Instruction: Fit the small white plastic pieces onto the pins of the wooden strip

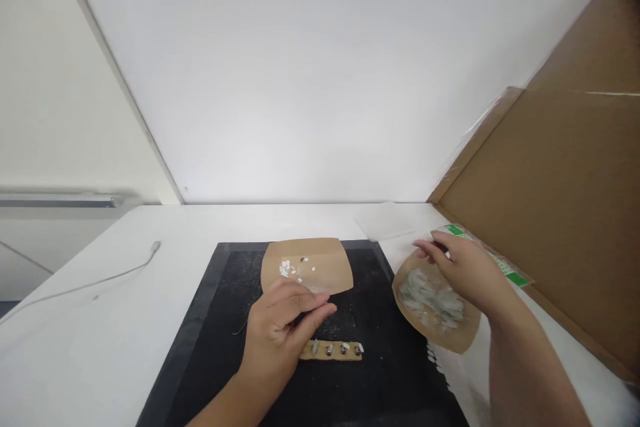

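Note:
My left hand (283,323) hovers over the black mat in a pinch, thumb and fingertips close together; anything between them is too small to make out. Just beneath it lies a narrow cardboard strip (337,351) bearing a row of small dark round pieces, some with whitish bits attached; its left end is hidden by the hand. Over on the right, my right hand (463,270) is closed in a pinch above a brown paper tray (465,343) holding a heap of thin translucent slips (433,300). Whatever its fingertips hold cannot be made out.
Behind my left hand, another brown paper tray (323,247) holds small white flakes (287,269). The black mat (200,333) covers the middle of the white table. A green-marked clear packet (515,278) lies by the cardboard wall (560,213). A white cable (117,274) crosses the left side.

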`<state>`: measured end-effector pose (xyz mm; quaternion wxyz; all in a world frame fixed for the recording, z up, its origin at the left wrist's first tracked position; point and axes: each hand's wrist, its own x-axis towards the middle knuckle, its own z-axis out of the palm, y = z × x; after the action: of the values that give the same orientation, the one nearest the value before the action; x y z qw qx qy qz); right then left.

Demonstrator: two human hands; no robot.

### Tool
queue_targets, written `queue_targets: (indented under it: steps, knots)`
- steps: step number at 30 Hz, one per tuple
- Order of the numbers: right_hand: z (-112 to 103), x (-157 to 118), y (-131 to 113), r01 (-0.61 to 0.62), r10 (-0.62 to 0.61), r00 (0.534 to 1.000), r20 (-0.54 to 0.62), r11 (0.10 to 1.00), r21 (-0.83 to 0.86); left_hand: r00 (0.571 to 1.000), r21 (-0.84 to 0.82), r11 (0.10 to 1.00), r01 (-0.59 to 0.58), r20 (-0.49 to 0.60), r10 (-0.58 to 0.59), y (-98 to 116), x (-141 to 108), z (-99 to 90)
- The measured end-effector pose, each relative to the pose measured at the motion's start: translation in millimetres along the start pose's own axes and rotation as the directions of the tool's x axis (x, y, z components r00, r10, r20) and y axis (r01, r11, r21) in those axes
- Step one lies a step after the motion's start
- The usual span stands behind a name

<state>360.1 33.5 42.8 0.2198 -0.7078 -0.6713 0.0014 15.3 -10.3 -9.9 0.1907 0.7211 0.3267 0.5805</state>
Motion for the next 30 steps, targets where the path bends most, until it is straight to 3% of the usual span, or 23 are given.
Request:
queue_targets:
  steps: [3, 6, 11, 14, 17, 21, 24, 26, 30]
  knots:
    - [6, -7, -39, 0.106, -0.125, 0.991, 0.043, 0.948, 0.301, 1.0, -0.014, 1.0, 0.008, -0.021, -0.008, 3, -2, -0.8]
    - [17, -26, -83, 0.202, -0.29, 0.952, 0.102, 0.84, 0.504, 0.999, 0.008, 0.999, 0.043, 0.002, -0.043, 5, -2, -3.2]
    - [36, -60, -136, 0.069, -0.363, 0.9, 0.241, 0.665, 0.743, 0.995, -0.046, 0.995, 0.089, 0.043, -0.088, 7, -2, -5.0]
    - [46, -66, -142, -0.088, -0.3, 0.901, 0.312, 0.578, 0.811, 0.991, -0.065, 0.989, 0.136, 0.002, -0.137, 7, -4, -4.5]
    - [55, -68, -139, -0.175, -0.317, 0.874, 0.368, 0.501, 0.847, 0.985, -0.02, 0.985, 0.171, -0.031, -0.171, 6, -6, -4.3]
    - [64, -73, -140, -0.274, -0.307, 0.864, 0.4, 0.382, 0.883, 0.995, 0.008, 0.996, 0.089, -0.048, -0.088, 6, -6, -5.1]
    - [70, -78, -145, -0.311, -0.26, 0.888, 0.38, 0.269, 0.912, 0.999, -0.017, 0.999, 0.031, -0.021, -0.031, 8, -5, -5.4]
    - [72, -79, -148, -0.313, -0.242, 0.901, 0.36, 0.212, 0.926, 0.998, -0.057, 0.996, 0.065, 0.007, -0.065, 9, -4, -5.1]
    - [71, -82, -149, -0.312, -0.219, 0.911, 0.35, 0.19, 0.931, 0.99, -0.12, 0.983, 0.14, 0.009, -0.14, 9, -5, -3.1]
